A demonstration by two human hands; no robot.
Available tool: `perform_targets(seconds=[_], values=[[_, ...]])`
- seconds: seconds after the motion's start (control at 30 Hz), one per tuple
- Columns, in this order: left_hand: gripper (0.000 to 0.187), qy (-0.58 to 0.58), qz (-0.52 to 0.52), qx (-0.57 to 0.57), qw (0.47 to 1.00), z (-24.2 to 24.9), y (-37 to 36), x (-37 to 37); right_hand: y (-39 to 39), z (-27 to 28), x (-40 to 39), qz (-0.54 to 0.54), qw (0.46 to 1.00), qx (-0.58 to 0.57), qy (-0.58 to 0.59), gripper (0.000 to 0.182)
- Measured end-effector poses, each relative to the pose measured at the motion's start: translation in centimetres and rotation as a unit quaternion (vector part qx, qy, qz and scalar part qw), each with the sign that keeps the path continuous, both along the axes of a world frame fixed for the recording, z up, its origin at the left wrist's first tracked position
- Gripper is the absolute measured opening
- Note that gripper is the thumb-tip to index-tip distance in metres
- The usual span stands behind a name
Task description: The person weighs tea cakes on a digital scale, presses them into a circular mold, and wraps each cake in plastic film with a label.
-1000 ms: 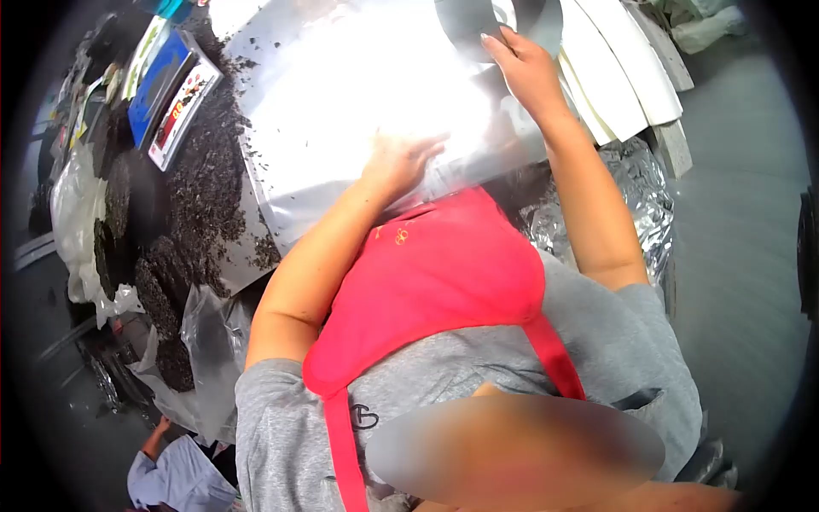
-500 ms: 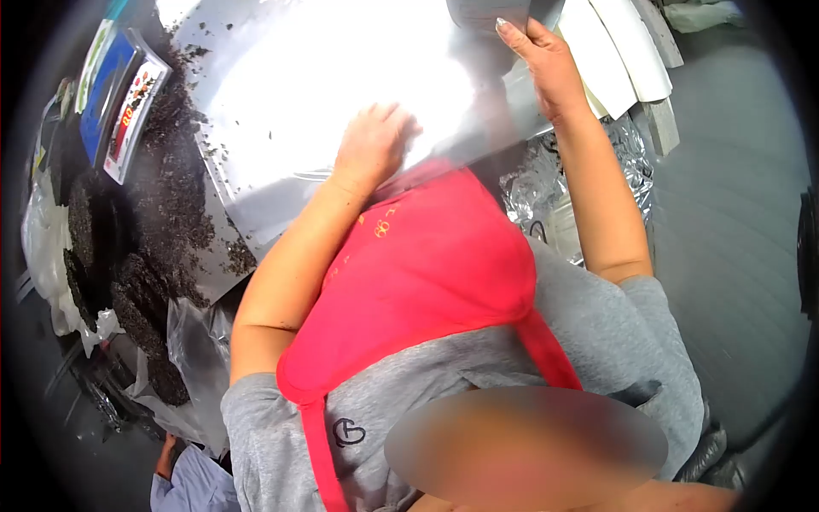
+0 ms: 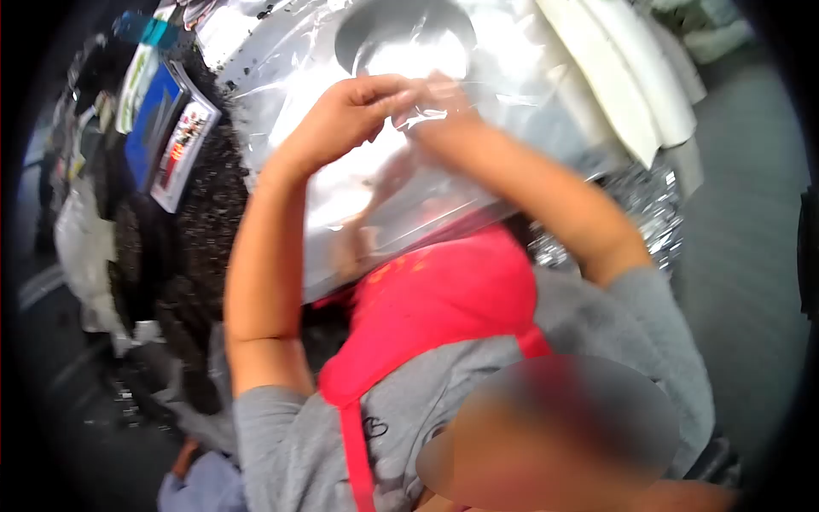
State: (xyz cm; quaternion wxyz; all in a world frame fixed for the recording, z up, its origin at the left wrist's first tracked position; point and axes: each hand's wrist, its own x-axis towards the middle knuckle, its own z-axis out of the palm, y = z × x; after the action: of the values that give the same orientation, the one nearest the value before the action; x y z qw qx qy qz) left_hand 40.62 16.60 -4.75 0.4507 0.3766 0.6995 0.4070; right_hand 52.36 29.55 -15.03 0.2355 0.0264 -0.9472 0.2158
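Observation:
A clear, shiny plastic sheet [image 3: 529,119] is spread over the work surface in front of me. My left hand [image 3: 363,111] hovers over its middle, thumb and fingers pinched together at a fold of the film. Against those fingertips is my right hand [image 3: 442,111], its fingers smeared by motion, with bright plastic glints around them. Just beyond both hands is a round grey metal container [image 3: 358,34], its inside shining.
Dark crumbly flakes [image 3: 213,162] cover the left side, beside several coloured packets [image 3: 153,119]. Long white sheets [image 3: 614,68] lie at the right, above crumpled silvery film [image 3: 648,213]. Another person's sleeve [image 3: 205,485] shows at the lower left.
My right hand has let go of the grey container and come in to meet my left hand. The container now sits nearer the middle. My left hand has shut in a pinch. The view has shifted.

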Motion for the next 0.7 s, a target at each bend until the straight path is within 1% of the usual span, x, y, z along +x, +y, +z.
perform_targets(seconds=[0.03,0.07,0.1,0.13,0.17,0.2,0.23,0.27,0.3,0.33,0.37,0.4,0.43,0.47,0.5,0.53,0.57,0.6,0.63,0.67,0.7], values=[[0.024,0.046,0.04,0.008,0.998,-0.6,-0.3,0.3,0.5,-2.2,-3.7,-0.01,1.0,-0.006,0.017,0.034],[0.023,0.046,0.038,-0.009,0.998,0.3,-0.1,0.1,1.4,-1.1,-7.7,-0.025,0.999,0.046,0.012,0.054],[0.023,0.048,0.043,0.025,0.998,0.7,0.2,-0.4,2.3,0.5,-10.6,-0.036,0.993,0.114,0.003,0.075],[0.024,0.062,0.066,0.041,0.995,0.8,0.6,-0.7,1.9,1.1,-10.4,-0.086,0.972,0.173,0.131,0.083],[0.024,0.067,0.091,0.06,0.992,0.5,0.8,-0.7,1.3,1.1,-9.1,-0.062,0.975,0.147,0.156,0.076],[0.023,0.084,0.09,0.045,0.991,0.1,0.8,-0.3,-0.3,0.0,-6.6,0.0,0.989,0.09,0.118,0.069],[0.024,0.098,0.085,0.035,0.991,-0.8,0.9,0.6,-2.1,-2.4,-3.1,0.075,0.996,0.024,0.043,0.062],[0.028,0.186,0.034,0.063,0.98,-3.9,0.5,1.5,-3.1,-4.1,0.9,0.167,0.983,-0.048,-0.061,0.056],[0.033,0.271,-0.009,0.088,0.958,-7.3,0.2,3.1,-3.1,-4.1,4.3,0.266,0.939,-0.133,-0.175,0.05],[0.038,0.289,-0.056,0.069,0.953,-8.9,-0.5,4.5,-1.2,0.0,4.7,0.326,0.832,-0.28,-0.351,0.045],[0.043,0.308,-0.11,0.044,0.944,-10.0,-1.3,5.4,0.8,4.3,5.1,0.307,0.699,-0.394,-0.512,0.041],[0.039,0.272,-0.074,0.11,0.953,-9.6,-1.7,5.8,3.0,8.0,4.3,0.305,0.832,-0.223,-0.406,0.027],[0.035,0.224,-0.046,0.177,0.957,-8.4,-1.5,6.0,6.1,7.7,3.7,0.256,0.896,-0.183,-0.313,0.026],[0.035,0.2,-0.063,0.192,0.959,-6.7,-1.1,5.6,9.3,7.3,3.2,0.185,0.949,-0.134,-0.217,0.024],[0.034,0.081,-0.052,0.129,0.987,-4.9,-0.3,4.0,12.3,7.0,2.7,0.102,0.982,-0.09,-0.133,0.023],[0.033,-0.027,-0.034,0.058,0.997,-3.8,0.3,2.8,16.0,7.7,-1.0,0.006,0.999,-0.034,0.037,0.014],[0.033,-0.014,-0.025,0.057,0.998,-3.5,1.1,1.8,19.8,9.7,-5.1,-0.066,0.996,0.012,0.066,0.019],[0.031,0.081,-0.008,0.063,0.995,-3.5,2.4,0.5,24.1,11.6,-9.1,-0.067,0.983,0.098,0.138,0.024],[0.03,0.174,0.02,0.056,0.983,-3.6,3.5,-0.5,30.1,11.7,-12.9,-0.092,0.972,0.14,0.162,0.027],[0.029,0.195,0.029,0.111,0.974,-3.7,4.7,-1.2,35.7,10.1,-15.4,-0.143,0.964,0.195,0.108,0.032],[0.028,0.228,0.05,0.145,0.962,-4.1,5.1,-1.1,40.7,7.7,-14.8,-0.171,0.953,0.248,0.009,0.037]])
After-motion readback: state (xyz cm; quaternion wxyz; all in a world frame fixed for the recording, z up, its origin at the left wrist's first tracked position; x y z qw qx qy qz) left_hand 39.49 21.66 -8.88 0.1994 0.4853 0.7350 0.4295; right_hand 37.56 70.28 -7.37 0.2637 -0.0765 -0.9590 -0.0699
